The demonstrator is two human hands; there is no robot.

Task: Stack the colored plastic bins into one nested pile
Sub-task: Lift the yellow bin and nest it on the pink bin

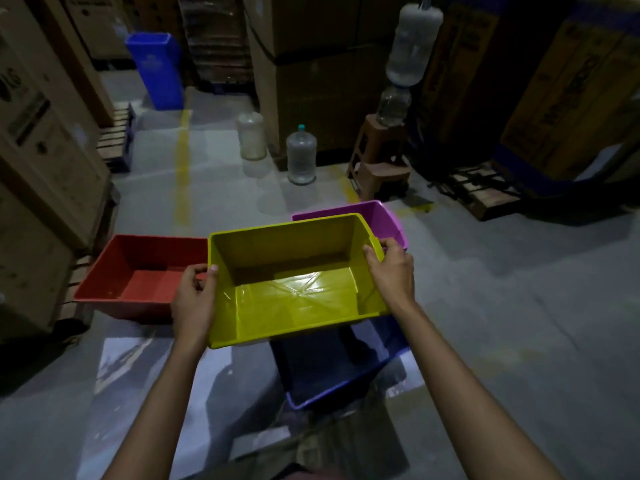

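Observation:
I hold a yellow bin [294,292] in the air at the centre of the view, its open top facing me. My left hand [194,299] grips its left rim and my right hand [391,271] grips its right rim. Below it on the floor stands a blue bin [343,372], partly hidden by the yellow one. A red bin [138,278] sits on the floor to the left. A purple bin [381,220] lies behind the yellow bin, mostly covered by it.
Tall cardboard boxes [41,140] line the left side on wooden pallets. Two water jugs [301,155] and stacked brown stools [381,157] stand ahead, with more boxes behind. A blue trash bin [156,69] is far back. Grey floor stretches to the right.

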